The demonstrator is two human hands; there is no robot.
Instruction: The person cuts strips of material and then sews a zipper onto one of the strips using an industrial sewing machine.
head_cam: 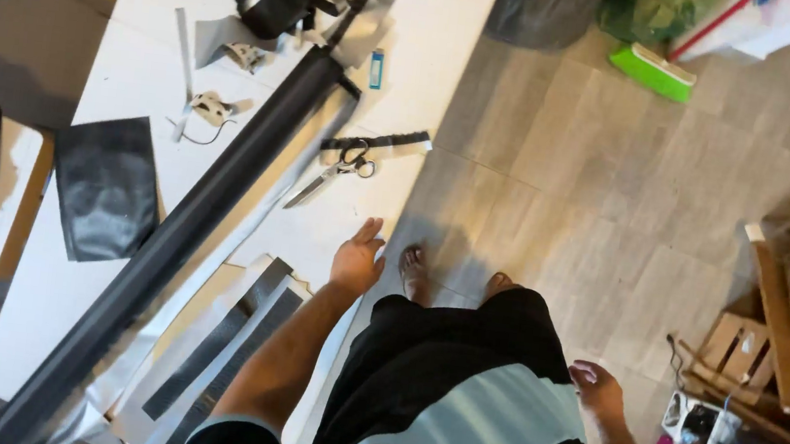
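Scissors (pixel 336 172) lie on the white table (pixel 133 83), up and a little left of our left hand (pixel 357 260), blades pointing down-left and handles up-right beside a dark strip (pixel 376 141). Their long axis runs roughly parallel to the long black roll (pixel 186 228) that crosses the table diagonally from lower left to upper right. Our left hand hovers over the table's edge, fingers loosely spread and holding nothing; it is near the scissors, with bare tabletop between them. Our right hand (pixel 597 386) hangs at our side over the wood floor (pixel 569 172), also empty with fingers slightly curled, well apart from the table. So the left is clearly the nearer hand. Flat grey and black strips (pixel 233 342) lie on the table below the left forearm, a dark leather piece (pixel 106 187) sits farther left, and a small blue lighter-shaped object (pixel 376 68) rests near the roll's upper end.
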